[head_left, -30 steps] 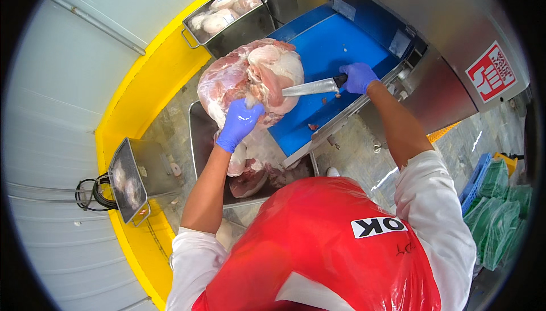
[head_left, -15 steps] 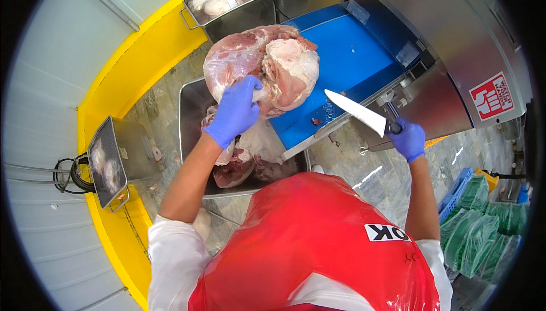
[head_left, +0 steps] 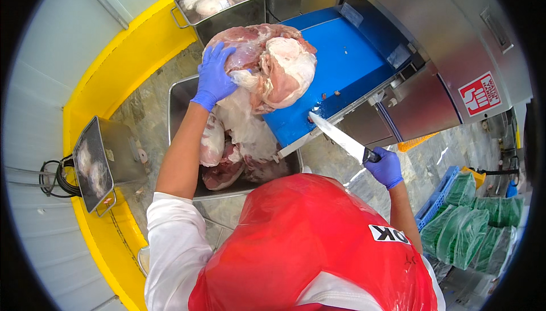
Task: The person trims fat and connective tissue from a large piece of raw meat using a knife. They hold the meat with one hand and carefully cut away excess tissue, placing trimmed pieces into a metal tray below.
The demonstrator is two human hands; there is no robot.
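Observation:
A big chunk of raw meat (head_left: 244,46) with a pale, fatty knob sits at the left end of the blue conveyor belt (head_left: 352,72). My left hand (head_left: 217,77), in a blue glove, lies against the meat's left side with its fingers spread. Clear plastic wrap (head_left: 239,120) hangs from beneath the meat down over a steel tub (head_left: 172,106), where more raw meat (head_left: 219,171) lies. My right hand (head_left: 387,168), also gloved, is closed round the dark handle of a knife (head_left: 341,136). The white blade points up and left, its tip at the belt's near edge beside small meat scraps.
Steel machine housing (head_left: 432,21) rises beyond the belt on the right. Steel bins of wrapped meat stand at the back (head_left: 227,24) and far left (head_left: 114,157), beside a yellow curb (head_left: 102,83). Green plastic-wrapped rolls (head_left: 463,228) and a blue crate (head_left: 435,200) are at lower right.
My left hand has let go of its pinch at the meat's middle and moved up and left, fingers spreading. My right hand brought the knife down and left, its tip now at the belt edge.

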